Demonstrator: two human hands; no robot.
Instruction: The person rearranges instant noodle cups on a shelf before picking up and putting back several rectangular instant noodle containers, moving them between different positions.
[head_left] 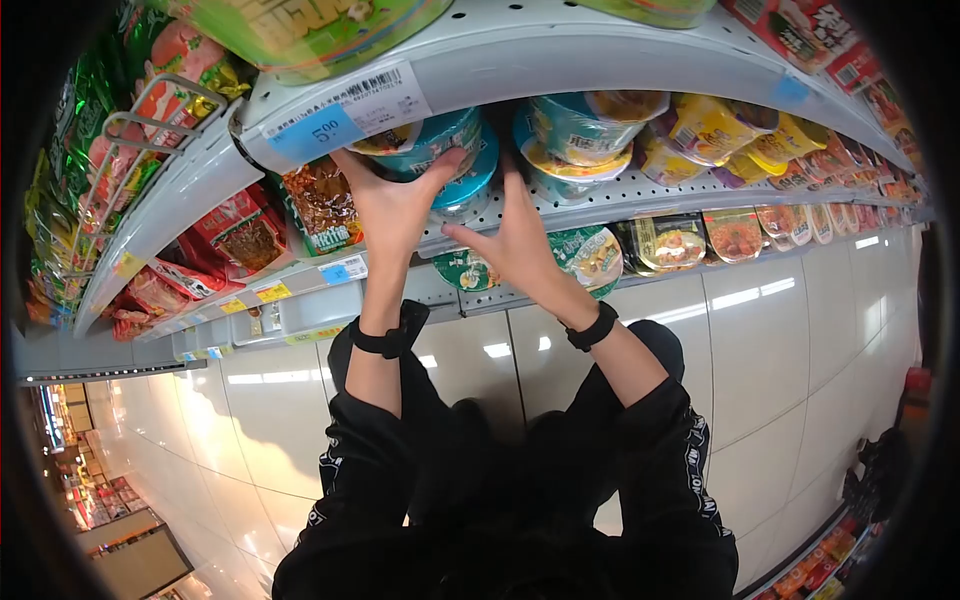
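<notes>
Blue instant noodle bowls stand stacked on the shelf in front of me. My left hand (pixel 392 205) is up against the upper instant noodle bowl (pixel 425 138) of the left stack. Its thumb lies across the bowl's front and its fingers go round the left side, the tips hidden under the shelf edge above. Partly behind it, a lower blue bowl (pixel 470 183) sticks out to the right. My right hand (pixel 515 240) has its fingers stretched up into the gap beside that lower bowl, thumb apart to the left. Another blue bowl stack (pixel 590 130) stands right of the gap.
Above hangs a shelf edge with a price label (pixel 340 115). Yellow-purple noodle bowls (pixel 710 130) fill the right side; noodle packets (pixel 235 235) hang over to the left. Green-lidded bowls (pixel 592 258) sit on the level below, above the tiled floor (pixel 780 350).
</notes>
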